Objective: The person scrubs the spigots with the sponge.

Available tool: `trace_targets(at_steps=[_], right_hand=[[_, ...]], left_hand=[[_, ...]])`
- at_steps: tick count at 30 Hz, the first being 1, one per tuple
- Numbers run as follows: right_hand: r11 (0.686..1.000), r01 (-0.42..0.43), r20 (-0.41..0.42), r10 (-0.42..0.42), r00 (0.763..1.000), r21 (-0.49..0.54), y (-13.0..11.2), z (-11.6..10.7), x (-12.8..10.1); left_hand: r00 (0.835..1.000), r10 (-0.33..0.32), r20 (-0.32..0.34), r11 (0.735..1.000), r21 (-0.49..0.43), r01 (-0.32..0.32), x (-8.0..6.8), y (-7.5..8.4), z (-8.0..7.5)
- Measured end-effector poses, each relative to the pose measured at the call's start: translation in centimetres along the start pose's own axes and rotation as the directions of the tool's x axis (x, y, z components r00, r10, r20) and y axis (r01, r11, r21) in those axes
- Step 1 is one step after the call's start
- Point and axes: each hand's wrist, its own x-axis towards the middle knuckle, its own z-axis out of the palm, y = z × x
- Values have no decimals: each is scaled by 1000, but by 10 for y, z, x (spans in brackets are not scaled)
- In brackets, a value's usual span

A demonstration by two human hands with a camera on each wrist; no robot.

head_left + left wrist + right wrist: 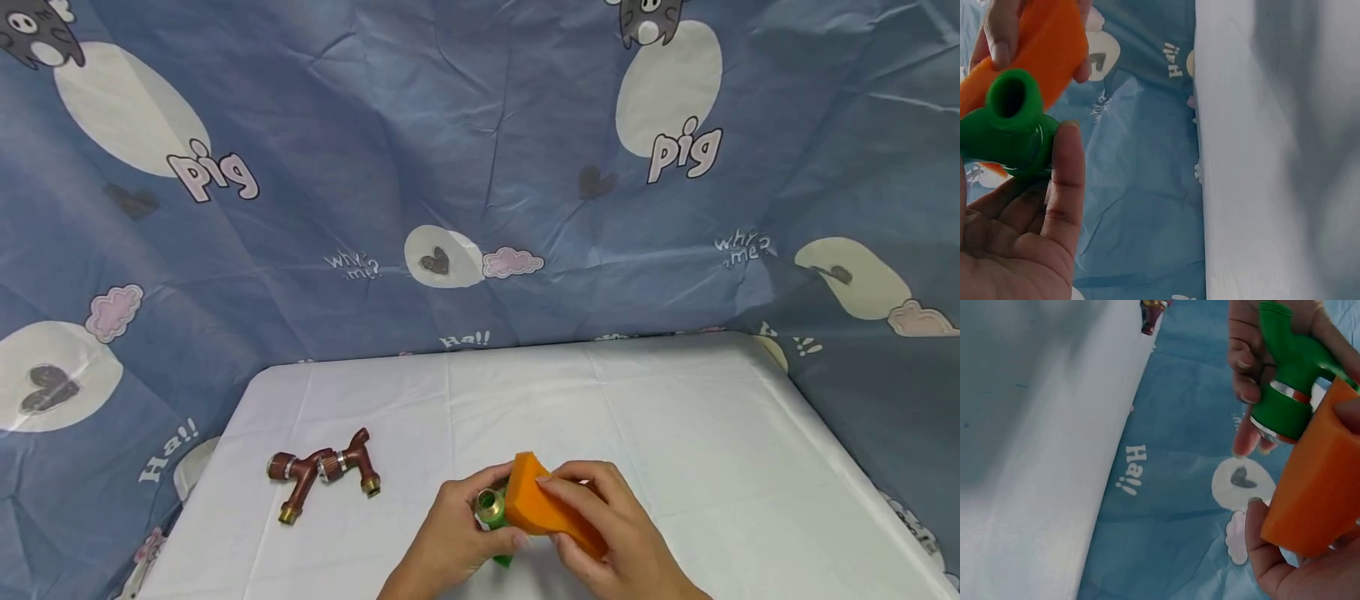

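Left hand (453, 542) curls round a green tap fitting (491, 510) at the bench's (675, 417) 6 o'clock edge. Right hand (607, 533) pinches an orange sponge block (536, 500) against it. Fitting judged rigid, smooth, likely slippery: hold at the body, not the metal collar. Sponge judged soft, light, compressible. A brown double tap (324, 471) lies at 9 o'clock, well apart; nothing obstructs.

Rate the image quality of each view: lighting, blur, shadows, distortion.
Head view: even, soft light, sharp; the brown tap casts barely any shadow on the white table, whose far edge bows from wide-angle distortion. Left wrist view: the green fitting and left hand loom close and soft, and the cloth is smeared grey. Right wrist view: the orange sponge is fairly crisp; the table is blurred.
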Motion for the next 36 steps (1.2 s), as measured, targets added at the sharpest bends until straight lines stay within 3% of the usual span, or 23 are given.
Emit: trace_targets(at_steps=[6, 13, 19, 26, 32, 36], right_hand=[[987, 3, -9, -5, 1000, -163, 2, 0, 1], [976, -48, -19, 45, 999, -211, 4, -7, 1], [969, -84, -36, 77, 996, -234, 7, -12, -1], [969, -95, -65, 83, 994, -226, 10, -18, 1], [984, -70, -67, 60, 996, -163, 2, -16, 6], [994, -12, -57, 5, 998, -111, -8, -8, 11]], left_hand=[[999, -33, -13, 999, 31, 34, -1, 2, 2], [999, -35, 5, 999, 38, 35, -2, 4, 0], [999, 39, 16, 998, 57, -40, -2, 5, 0], [994, 107, -39, 988, 116, -101, -1, 6, -2], [971, 224, -77, 951, 234, -201, 0, 4, -3], [961, 264, -77, 920, 321, -227, 0, 1, -3]])
